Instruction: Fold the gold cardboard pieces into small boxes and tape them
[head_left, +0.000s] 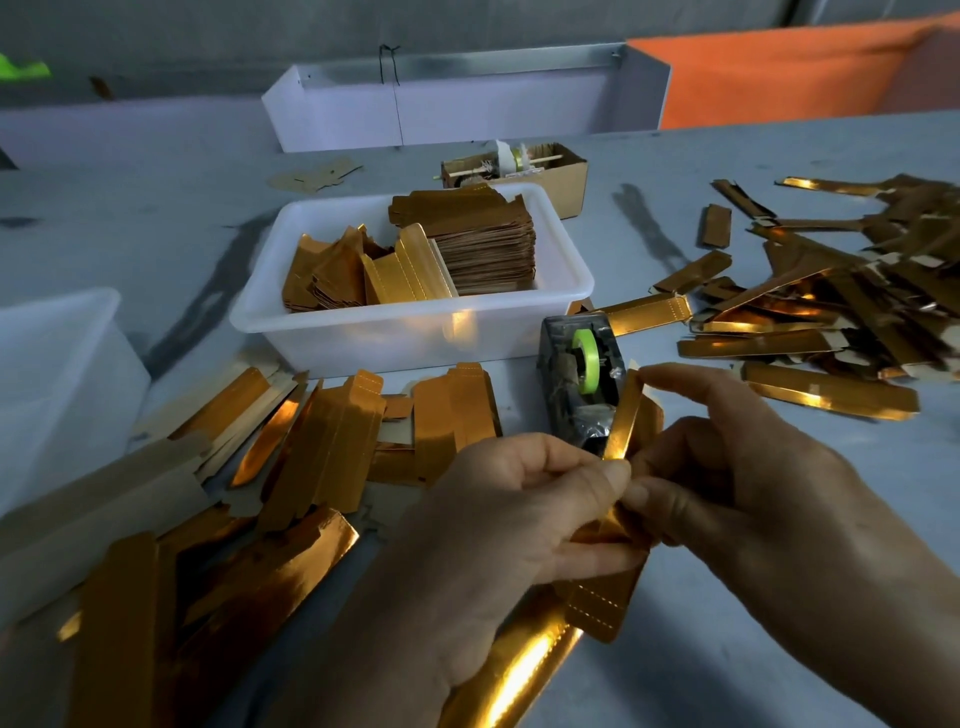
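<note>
Both hands met low in the view over one gold cardboard piece (623, 415). Left hand (498, 535) had its fingers curled round the lower part of the piece, thumb tip pressed to the gold face. Right hand (753, 467) pinched the same piece from the other side, its forefinger arched over the top end of a narrow upright strip of it. A perforated flap of the piece hung below the left hand's fingers.

Just beyond the hands stood a dark tape dispenser (579, 379) with a green tape roll (586, 358), close behind the held piece. Flat gold blanks (322, 447) lay spread to the left of the left hand and under its wrist. Farther off, beyond the dispenser, a white plastic tub (415, 332) held more stacked gold pieces. To the right of the right hand, well apart, long folded gold boxes (831, 312) lay in a loose heap on the grey table (727, 649).
</note>
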